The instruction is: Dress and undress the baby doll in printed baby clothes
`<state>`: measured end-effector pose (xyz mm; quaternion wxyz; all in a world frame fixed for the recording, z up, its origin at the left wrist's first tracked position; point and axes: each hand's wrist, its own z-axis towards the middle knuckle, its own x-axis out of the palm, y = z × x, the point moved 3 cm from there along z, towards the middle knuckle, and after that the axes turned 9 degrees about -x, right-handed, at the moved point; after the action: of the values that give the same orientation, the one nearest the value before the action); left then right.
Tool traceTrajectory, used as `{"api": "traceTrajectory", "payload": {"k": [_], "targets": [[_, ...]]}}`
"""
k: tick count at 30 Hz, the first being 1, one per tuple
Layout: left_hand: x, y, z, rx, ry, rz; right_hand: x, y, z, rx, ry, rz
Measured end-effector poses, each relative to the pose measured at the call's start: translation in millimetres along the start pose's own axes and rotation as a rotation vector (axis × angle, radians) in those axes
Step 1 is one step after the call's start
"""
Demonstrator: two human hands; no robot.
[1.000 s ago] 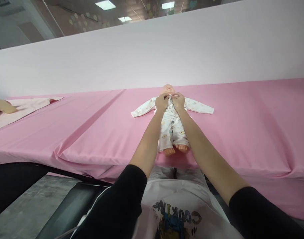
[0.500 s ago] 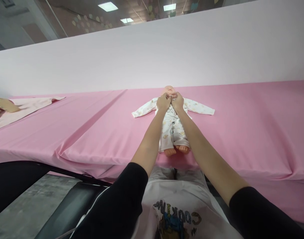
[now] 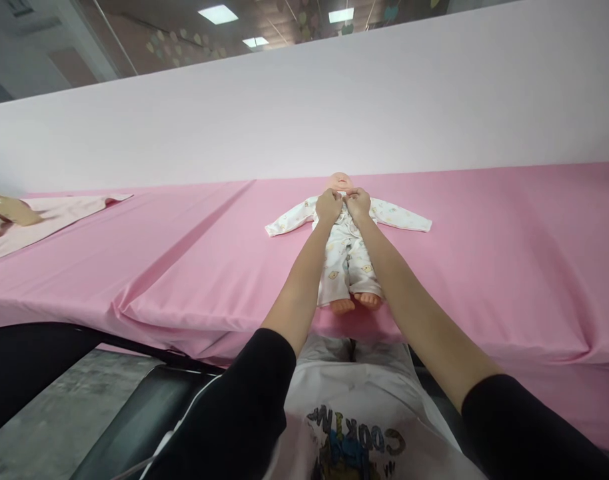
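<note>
A baby doll (image 3: 340, 181) lies on its back on the pink cloth, head toward the wall and bare feet (image 3: 342, 306) toward me. It wears a white patterned top (image 3: 400, 217) with long sleeves spread to both sides, and matching trousers (image 3: 334, 270). At the top's neckline, just below the doll's chin, my left hand (image 3: 329, 205) and my right hand (image 3: 358, 203) are close together, fingers pinched on the collar fabric. The fingertips are partly hidden by the backs of my hands.
The pink cloth (image 3: 194, 260) covers the table up to a white wall (image 3: 304, 113). On the left, part of another doll (image 3: 14, 210) lies on a pale cloth (image 3: 59, 217). A black chair (image 3: 139, 420) stands at lower left.
My hands have moved slightly apart at the collar, the right one shifting a little to the right. The doll stays in place.
</note>
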<state>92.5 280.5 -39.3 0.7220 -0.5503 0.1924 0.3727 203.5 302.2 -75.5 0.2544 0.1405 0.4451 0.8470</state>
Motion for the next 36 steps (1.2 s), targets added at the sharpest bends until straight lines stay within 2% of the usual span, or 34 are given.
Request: {"api": "traceTrajectory", "payload": {"k": [5,10,14,20,25,31,36], "targets": [[0.0,-0.6,-1.8,0.039,0.008,-0.021,-0.4,-2.0,1.0,0.043,0.006,0.053],[-1.4,1.5,-5.5,0.080,0.017,-0.077,-3.5,16.7,-5.9,-0.098,0.037,-0.172],[-2.7,4.8,-11.0,0.131,0.017,-0.140,-5.6,27.4,-12.5,-0.104,0.081,-0.281],[-6.7,8.1,-24.3,0.235,-0.066,-0.147,-16.1,34.0,-25.0,-0.163,0.031,-0.235],[-11.9,9.0,-33.9,0.248,-0.188,-0.169,-23.4,37.4,-33.7,-0.184,-0.053,-0.233],[-13.8,9.5,-38.8,0.252,-0.050,-0.236,-23.2,40.5,-37.7,-0.204,0.007,-0.055],[-16.8,10.1,-40.7,0.248,-0.012,-0.242,-23.2,42.1,-39.6,-0.152,0.033,0.056]]}}
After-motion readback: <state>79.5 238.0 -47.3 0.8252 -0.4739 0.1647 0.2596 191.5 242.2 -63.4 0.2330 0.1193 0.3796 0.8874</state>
